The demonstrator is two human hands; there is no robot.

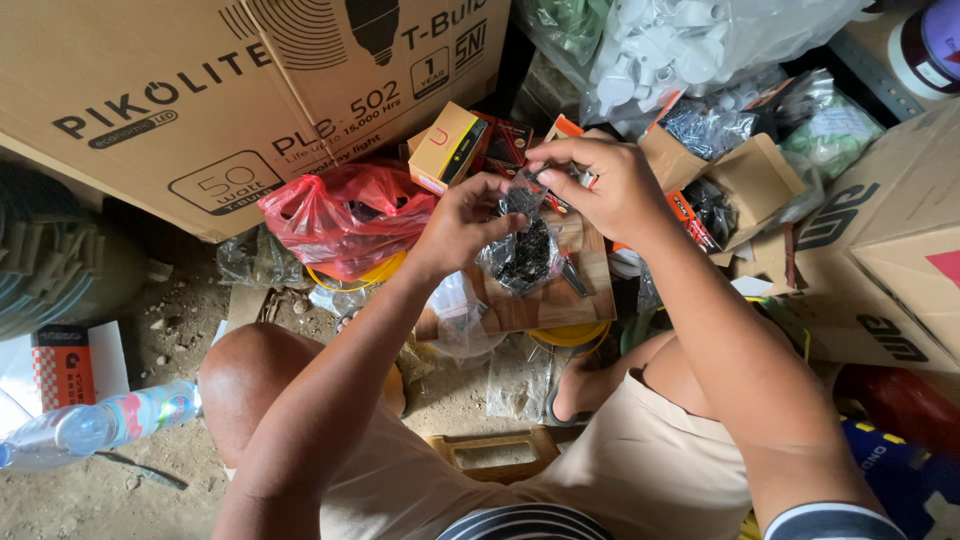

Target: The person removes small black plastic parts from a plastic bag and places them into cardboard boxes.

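Cardboard boxes (230, 90) and a red bag (345, 215) are crowding the frame's upper half, leaving little room. At centre, the left hand (462, 222) and right hand (600, 185) are pinching shut on a clear bag of dark screws (525, 255) above a wooden board (590, 285).

There is one view only, from a camera on the person's head. It looks steeply down over their knees at the dirt floor (120, 480), close in on the raised hands, with stacked cardboard boxes (200, 90) filling the top of the frame.
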